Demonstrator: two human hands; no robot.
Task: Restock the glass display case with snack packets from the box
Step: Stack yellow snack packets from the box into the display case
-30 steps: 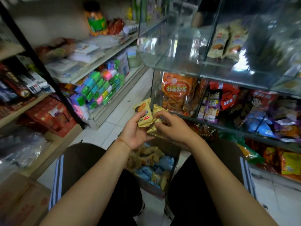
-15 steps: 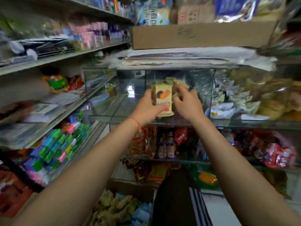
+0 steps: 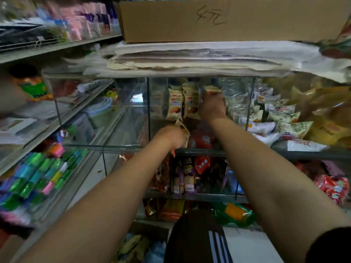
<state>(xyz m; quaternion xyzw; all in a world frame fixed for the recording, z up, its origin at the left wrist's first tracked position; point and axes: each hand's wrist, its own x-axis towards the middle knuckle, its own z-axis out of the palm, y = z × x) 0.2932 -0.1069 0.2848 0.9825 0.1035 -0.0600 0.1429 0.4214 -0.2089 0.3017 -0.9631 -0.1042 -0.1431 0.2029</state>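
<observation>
Both arms reach into the top compartment of the glass display case [image 3: 131,122]. My right hand [image 3: 212,107] is deep inside, shut on a cream snack packet [image 3: 211,89] whose top sticks up above the fingers. Just left of it, two matching cream packets [image 3: 183,103] stand upright against the back. My left hand [image 3: 171,137] is lower, near the compartment's front edge, shut on another cream packet [image 3: 182,128] that pokes out to the right. The box [image 3: 138,247] with yellow and blue packets sits on the floor by my knee.
A cardboard box [image 3: 218,19] rests on stacked paper on top of the case. White and yellow packets [image 3: 281,118] fill the compartment to the right. Lower glass shelves hold mixed snacks [image 3: 191,177]. Shelves at left carry coloured rolls [image 3: 39,177].
Both hands rose from the box to the case with the packets. My right hand has pushed further in with one packet while my left hand has dropped lower with the other.
</observation>
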